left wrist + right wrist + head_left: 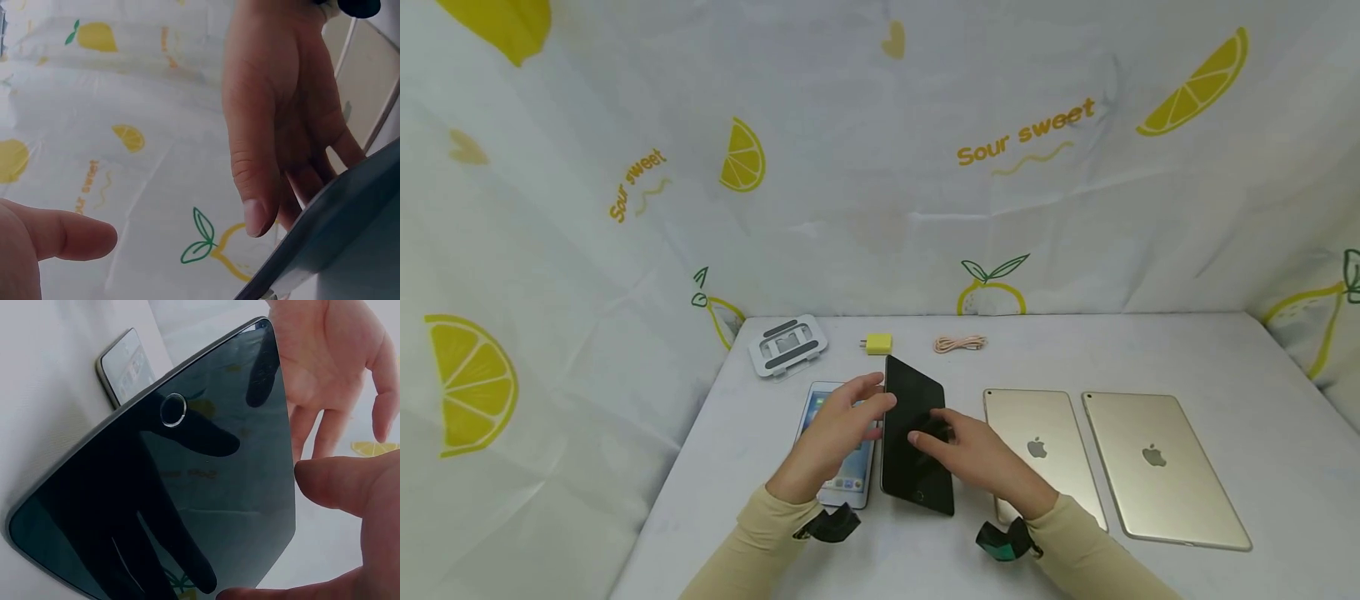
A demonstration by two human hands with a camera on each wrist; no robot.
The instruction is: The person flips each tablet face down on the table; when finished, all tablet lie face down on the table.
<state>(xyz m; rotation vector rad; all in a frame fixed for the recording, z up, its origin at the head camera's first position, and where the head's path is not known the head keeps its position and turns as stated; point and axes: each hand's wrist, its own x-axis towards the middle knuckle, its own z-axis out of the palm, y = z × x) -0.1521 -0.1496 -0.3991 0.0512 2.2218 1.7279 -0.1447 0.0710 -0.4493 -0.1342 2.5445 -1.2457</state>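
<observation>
A black tablet [917,442] stands tilted between both hands, its dark screen facing right. My left hand [837,427] is at its raised left edge. In the left wrist view the left thumb [78,235] sticks out straight, apart from the tablet; its other fingers are hidden there. My right hand [981,454] is on the screen side with its fingers extended. In the right wrist view its lower fingertip is close against the screen [206,487], and its thumb [331,487] is off the glass. A white tablet [852,467] with a lit screen lies under the left hand.
Two gold tablets, a nearer one [1026,417] and another [1157,483], lie face down on the right. Along the back are a white-and-grey folding stand [787,346], a yellow charger plug [878,343] and a coiled cable [959,343]. A lemon-print cloth [850,225] rises behind.
</observation>
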